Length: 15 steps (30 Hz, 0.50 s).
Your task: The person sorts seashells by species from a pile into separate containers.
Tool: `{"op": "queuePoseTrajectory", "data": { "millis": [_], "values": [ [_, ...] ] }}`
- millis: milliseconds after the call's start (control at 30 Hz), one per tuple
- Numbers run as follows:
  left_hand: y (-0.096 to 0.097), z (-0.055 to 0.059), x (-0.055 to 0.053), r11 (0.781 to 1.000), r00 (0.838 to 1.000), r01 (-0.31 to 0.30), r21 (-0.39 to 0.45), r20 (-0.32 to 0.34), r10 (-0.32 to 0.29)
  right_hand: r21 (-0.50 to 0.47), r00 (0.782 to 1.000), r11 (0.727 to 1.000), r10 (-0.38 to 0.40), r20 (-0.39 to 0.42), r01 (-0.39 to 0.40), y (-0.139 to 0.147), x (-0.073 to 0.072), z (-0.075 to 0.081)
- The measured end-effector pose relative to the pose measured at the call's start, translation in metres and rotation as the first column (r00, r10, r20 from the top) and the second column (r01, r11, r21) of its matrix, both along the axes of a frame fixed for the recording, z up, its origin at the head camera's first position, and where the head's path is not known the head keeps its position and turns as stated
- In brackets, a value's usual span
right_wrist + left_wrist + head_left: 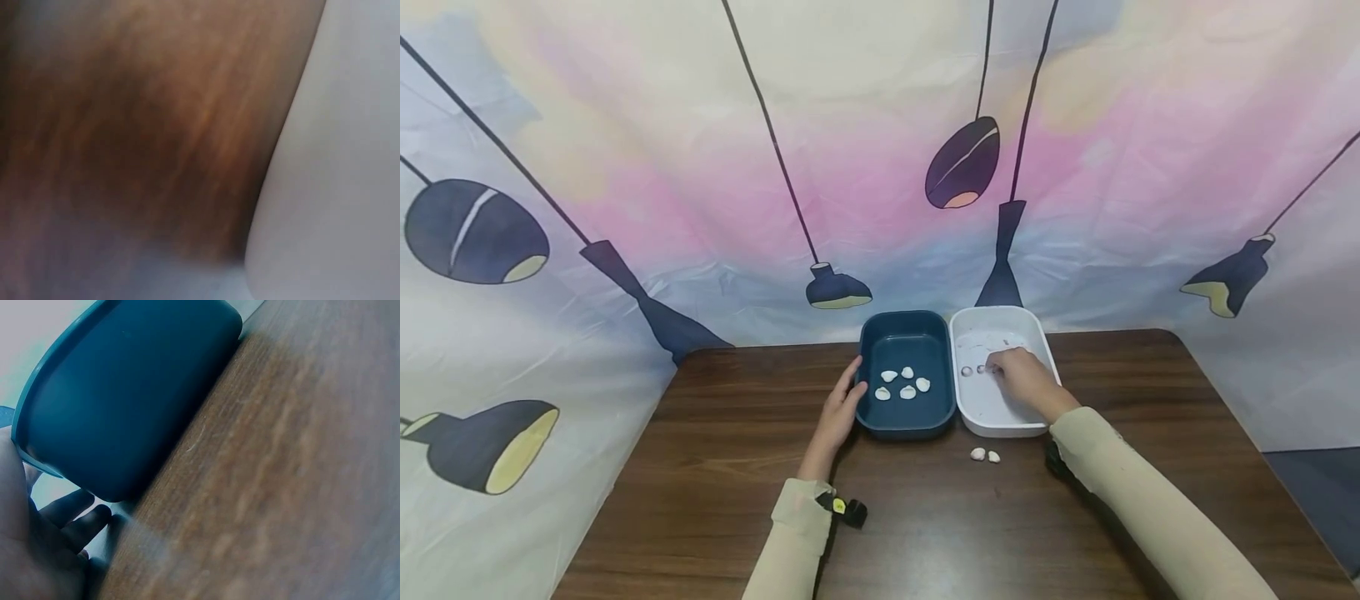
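Note:
My left hand rests against the left side of a dark teal tray, its thumb at the rim. In the left wrist view, loosely bent fingers lie beside the tray's outer wall. Several white seashells lie inside that tray. My right hand reaches into a white tray, fingers bunched and pointing down; its fingertips are partly hidden. Just left of them sit small greyish round pieces, too small to identify. The right wrist view shows only the white tray's blurred side.
Two more white shells lie on the brown wooden table in front of the white tray. Both trays stand side by side near the table's back edge. Behind them hangs a cloth printed with lamps.

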State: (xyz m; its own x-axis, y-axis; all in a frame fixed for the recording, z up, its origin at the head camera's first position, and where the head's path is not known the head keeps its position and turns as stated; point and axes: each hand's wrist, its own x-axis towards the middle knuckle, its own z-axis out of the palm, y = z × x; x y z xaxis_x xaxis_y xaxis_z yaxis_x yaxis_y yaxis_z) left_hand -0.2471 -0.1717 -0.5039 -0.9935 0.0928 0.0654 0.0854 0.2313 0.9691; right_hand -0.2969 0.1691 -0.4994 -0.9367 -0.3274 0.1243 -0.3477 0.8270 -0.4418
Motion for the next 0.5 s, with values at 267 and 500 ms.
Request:
{"op": "queuePoseTrajectory", "data": {
  "millis": [267, 500],
  "values": [
    [0.000, 0.000, 0.002, 1.000, 1.000, 0.005, 0.002, 0.010, -0.005, -0.022, 0.998, 0.999, 0.036, -0.043, -0.037, 0.003, 0.000, -0.003],
    [-0.008, -0.034, -0.020, 1.000, 1.000, -0.009, -0.021, -0.006, 0.009, -0.058, 0.992, 0.997, 0.033, -0.120, -0.040, 0.005, 0.008, 0.015]
  ]
}}
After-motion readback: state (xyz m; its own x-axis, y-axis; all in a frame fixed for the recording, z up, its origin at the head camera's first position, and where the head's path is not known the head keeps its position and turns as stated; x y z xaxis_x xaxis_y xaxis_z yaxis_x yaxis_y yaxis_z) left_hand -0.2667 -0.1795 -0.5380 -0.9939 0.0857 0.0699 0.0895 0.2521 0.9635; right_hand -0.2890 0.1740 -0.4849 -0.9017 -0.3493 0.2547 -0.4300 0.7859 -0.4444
